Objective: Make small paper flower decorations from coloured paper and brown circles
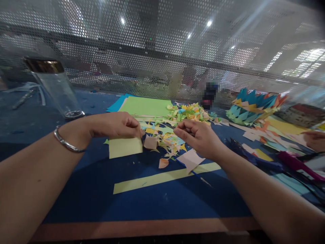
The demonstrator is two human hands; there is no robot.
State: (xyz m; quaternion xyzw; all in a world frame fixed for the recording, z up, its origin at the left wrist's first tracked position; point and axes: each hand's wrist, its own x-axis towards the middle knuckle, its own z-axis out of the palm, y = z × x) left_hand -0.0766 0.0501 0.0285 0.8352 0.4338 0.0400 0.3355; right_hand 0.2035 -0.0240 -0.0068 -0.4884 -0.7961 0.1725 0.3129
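My left hand (118, 124), with a silver bangle on the wrist, is closed at the top edge of a pale yellow paper rectangle (125, 148) and seems to grip it. My right hand (196, 135) hovers by the scattered paper scraps (169, 139), its fingers curled and the thumb against them; whether anything small is between them cannot be seen. Below it lie a pinkish paper piece (190, 160) and a thin blue stick-like tool (201, 179), partly covered. A long pale yellow strip (152, 180) stretches across the blue table (106, 206) in front.
Green paper sheets (147, 105) lie behind, beside a heap of colourful folded bits (190, 113). A clear bottle (57, 88) stands at left. Rightward are a pointed folded-paper ring (254, 106), a magenta tool (299, 166) and another person's hand (315, 140). A perforated metal screen (152, 51) closes the back.
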